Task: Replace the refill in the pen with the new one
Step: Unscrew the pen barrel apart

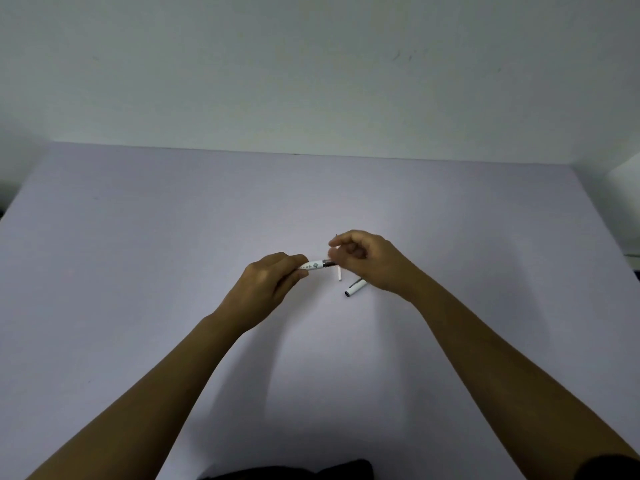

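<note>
A pale lilac table [138, 271] with a smooth matte top is seen filling most of the view, backed by a plain whitish wall [311, 64] that is faintly scuffed. At left of centre, the left hand [268, 284] is held just above the surface, its fingers curled closed around a white cylindrical pen barrel [313, 265] — printed with small dark marks and ending in a dark collar that points right. A short white stick [339, 273], slim and straight, is seen just beside that collar; whether it rests on the table or is held cannot be told. The right hand [372, 259] is loosely curled, its fingertips pinched near the collar — what they grip is too blurred to tell. Below that hand, a white pen cap [354, 287] with a dark clip lies on the table.
</note>
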